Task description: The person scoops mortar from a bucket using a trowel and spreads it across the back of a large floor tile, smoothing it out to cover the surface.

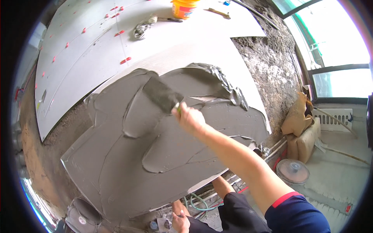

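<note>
My right hand grips the handle of a flat rectangular trowel. The trowel's blade lies against wet grey mortar, which covers most of a large pale tile. Curved ridges mark the coat, and a thicker, shiny heap of mortar stands along the far right part. Low at the bottom edge, beside my bent knee, is my left hand; its fingers look curled, with nothing visible in them.
Beyond lie pale tiles with red levelling clips along their joints. On them sit a yellow-orange bucket, a crumpled grey wad and a hammer-like tool. Brown paper sacks and a round disc are at right, below windows.
</note>
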Action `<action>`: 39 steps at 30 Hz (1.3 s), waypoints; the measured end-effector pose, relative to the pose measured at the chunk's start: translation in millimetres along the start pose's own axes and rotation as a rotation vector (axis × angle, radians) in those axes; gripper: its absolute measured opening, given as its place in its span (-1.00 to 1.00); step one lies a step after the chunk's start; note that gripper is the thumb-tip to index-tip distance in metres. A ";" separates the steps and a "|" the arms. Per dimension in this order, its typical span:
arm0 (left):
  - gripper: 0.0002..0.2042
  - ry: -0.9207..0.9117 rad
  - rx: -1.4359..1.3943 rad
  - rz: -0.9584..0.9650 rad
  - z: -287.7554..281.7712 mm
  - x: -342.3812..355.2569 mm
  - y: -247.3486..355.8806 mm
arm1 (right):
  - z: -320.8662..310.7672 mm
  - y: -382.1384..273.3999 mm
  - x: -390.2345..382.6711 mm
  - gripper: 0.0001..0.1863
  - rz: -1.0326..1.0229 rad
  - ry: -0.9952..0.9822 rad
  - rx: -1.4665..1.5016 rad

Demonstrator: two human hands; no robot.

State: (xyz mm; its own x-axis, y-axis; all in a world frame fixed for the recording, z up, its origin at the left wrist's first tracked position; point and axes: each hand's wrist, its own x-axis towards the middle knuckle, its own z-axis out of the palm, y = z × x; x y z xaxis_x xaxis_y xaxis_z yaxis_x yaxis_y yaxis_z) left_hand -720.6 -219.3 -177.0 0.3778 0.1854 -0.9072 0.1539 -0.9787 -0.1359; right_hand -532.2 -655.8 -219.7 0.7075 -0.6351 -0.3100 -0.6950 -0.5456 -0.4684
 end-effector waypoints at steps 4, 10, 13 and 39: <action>-0.15 0.038 -0.029 -0.026 16.6 13.8 -13.3 | -48.7 72.7 42.5 -0.50 0.217 0.234 -0.004; -0.17 0.122 0.060 0.025 22.9 27.9 -11.9 | -80.6 159.9 -2.8 -0.45 0.546 0.226 0.095; -0.20 0.177 0.191 0.050 26.3 39.0 -21.2 | -77.5 188.9 -66.7 -0.44 0.712 0.260 0.221; -0.36 0.134 0.364 -0.016 -1.4 -1.3 44.7 | -0.9 95.6 -59.0 -0.42 0.365 -0.080 0.734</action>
State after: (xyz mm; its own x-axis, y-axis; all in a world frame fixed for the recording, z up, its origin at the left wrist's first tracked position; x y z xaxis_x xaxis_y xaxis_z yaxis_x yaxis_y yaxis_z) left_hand -712.9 -263.2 -181.3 0.4977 0.1873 -0.8469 -0.1641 -0.9384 -0.3040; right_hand -640.6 -670.9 -245.5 0.4793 -0.6475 -0.5925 -0.6418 0.2019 -0.7398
